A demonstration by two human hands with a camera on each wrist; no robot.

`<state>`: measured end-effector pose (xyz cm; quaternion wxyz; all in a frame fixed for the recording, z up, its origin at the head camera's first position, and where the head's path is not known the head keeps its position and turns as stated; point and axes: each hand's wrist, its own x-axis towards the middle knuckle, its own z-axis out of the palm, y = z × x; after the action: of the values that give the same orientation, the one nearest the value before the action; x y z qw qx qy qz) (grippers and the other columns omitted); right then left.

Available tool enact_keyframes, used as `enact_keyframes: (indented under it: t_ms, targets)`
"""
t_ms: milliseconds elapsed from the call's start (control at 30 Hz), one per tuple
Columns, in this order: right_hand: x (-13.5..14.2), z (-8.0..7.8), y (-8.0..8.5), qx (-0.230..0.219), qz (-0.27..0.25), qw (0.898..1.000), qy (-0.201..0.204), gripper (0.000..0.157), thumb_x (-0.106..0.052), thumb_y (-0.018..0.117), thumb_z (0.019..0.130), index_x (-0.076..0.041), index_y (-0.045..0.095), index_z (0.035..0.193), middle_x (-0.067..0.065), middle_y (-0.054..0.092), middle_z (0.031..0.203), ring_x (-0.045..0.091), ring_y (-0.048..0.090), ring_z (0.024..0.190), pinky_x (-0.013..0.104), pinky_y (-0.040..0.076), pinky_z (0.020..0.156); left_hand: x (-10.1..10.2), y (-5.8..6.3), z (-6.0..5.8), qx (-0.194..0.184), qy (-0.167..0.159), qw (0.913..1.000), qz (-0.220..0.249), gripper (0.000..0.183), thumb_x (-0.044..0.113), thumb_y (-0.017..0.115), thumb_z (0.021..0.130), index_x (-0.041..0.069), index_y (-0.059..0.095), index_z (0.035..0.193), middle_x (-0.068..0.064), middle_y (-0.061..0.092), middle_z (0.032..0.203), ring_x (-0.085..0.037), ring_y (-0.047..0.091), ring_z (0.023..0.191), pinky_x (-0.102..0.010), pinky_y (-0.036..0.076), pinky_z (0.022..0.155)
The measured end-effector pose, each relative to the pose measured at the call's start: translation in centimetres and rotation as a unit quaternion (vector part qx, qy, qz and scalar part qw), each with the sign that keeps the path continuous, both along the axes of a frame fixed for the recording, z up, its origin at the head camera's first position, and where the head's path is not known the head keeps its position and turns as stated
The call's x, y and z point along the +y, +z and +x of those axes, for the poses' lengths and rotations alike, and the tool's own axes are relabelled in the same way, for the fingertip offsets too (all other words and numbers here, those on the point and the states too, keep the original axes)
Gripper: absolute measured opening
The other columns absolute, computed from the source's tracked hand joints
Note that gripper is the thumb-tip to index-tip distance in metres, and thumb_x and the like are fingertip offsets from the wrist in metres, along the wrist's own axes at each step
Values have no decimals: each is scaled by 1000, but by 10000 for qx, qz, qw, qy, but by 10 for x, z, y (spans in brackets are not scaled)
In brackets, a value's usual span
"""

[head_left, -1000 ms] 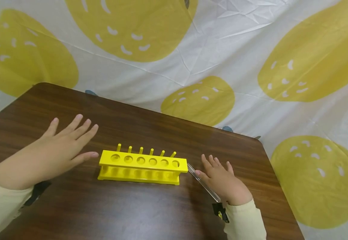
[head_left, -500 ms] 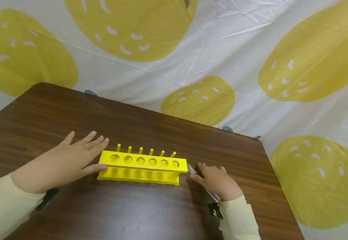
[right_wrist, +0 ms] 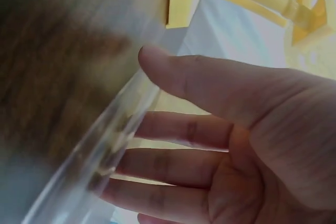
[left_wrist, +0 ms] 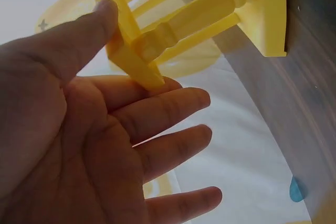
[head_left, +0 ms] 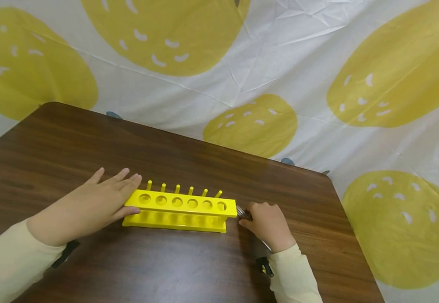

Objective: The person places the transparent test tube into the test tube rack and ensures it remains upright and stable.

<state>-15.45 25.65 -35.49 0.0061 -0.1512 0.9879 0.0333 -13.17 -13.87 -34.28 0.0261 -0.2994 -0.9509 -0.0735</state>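
Observation:
A yellow test tube rack (head_left: pixel 185 213) stands upright on the table, with a row of round holes and several pegs behind them. My left hand (head_left: pixel 85 208) pinches the left end of its top plate, thumb in front and index finger behind; the other fingers are extended. At the rack's right end my right hand (head_left: pixel 269 225) grips clear test tubes (right_wrist: pixel 100 145). In the right wrist view the thumb lies on one side of them and the fingers curl on the other. Whether there is one tube or two together, I cannot tell.
The dark wooden table (head_left: pixel 144 269) has a rounded far edge. Behind it hangs a white cloth (head_left: pixel 159 101) printed with large yellow fruit. A dark wrist mount (head_left: pixel 265 267) sits under the right sleeve.
My left hand has come right and down onto the rack's left end. The right hand has moved left and closed its fingers on the clear tubes. The rack stays in place.

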Motion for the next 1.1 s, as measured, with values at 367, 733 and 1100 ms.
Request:
enact_keyframes:
  t_ms: [367, 733, 1100]
  targets:
    - [4, -4, 4, 241, -229, 9994, 3, 39, -26, 86, 85, -15, 58, 60, -9, 45, 55, 12, 44, 52, 36, 42, 54, 5, 0, -1, 98, -4, 9999, 43, 70, 41, 69, 98, -8, 52, 145, -25, 51, 150, -45, 42, 143, -76, 30, 109]
    - [17, 6, 40, 245, -1073, 9931, -402, 16, -23, 83, 89, -12, 73, 83, -4, 70, 73, 11, 59, 60, 35, 53, 57, 7, 1, -1, 42, 30, 10000, 16, 70, 40, 71, 96, -10, 54, 142, -27, 55, 146, -46, 45, 141, -73, 35, 107]
    - [13, 20, 61, 1618, -2032, 9654, -213, 14, -21, 82, 89, -9, 76, 85, 1, 72, 74, 19, 59, 62, 37, 47, 57, 8, 1, 1, 13, 120, 9999, -2, 71, 39, 72, 95, -11, 54, 141, -28, 55, 145, -46, 45, 140, -73, 38, 104]
